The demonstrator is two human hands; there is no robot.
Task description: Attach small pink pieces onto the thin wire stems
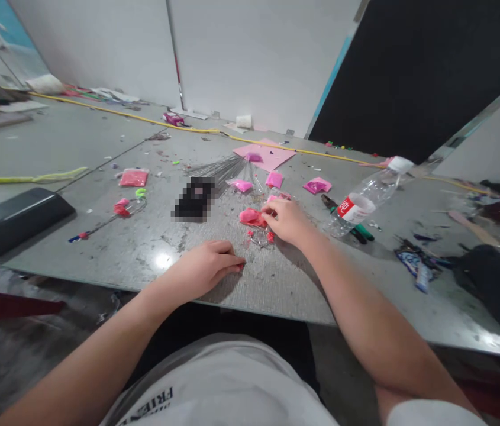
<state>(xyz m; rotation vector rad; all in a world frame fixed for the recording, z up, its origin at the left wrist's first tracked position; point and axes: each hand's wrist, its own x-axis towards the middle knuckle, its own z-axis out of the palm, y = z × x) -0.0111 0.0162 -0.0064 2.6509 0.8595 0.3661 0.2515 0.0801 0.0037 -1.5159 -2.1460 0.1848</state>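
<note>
My left hand (207, 267) rests near the table's front edge, its thumb and fingertips closed on a small red piece (241, 267), mostly covered by the fingers. Further right, my right hand (287, 220) pinches the edge of a coral-pink lump of soft clay (252, 217) that lies on its opened wrapper. Just in front of that lump is a small wire loop (259, 238) with red bits on it. Several pink clay packets lie behind, among them a bright pink one (241, 186) and a magenta one (317, 186).
A clear plastic bottle (367, 198) leans at the right, above green-handled pliers (360, 232). Thin wires (218, 168) fan out near a pink sheet (271, 155). At the left lie a red clay packet (133, 177), a wire piece with red clay (122, 207) and a dark case (14, 219).
</note>
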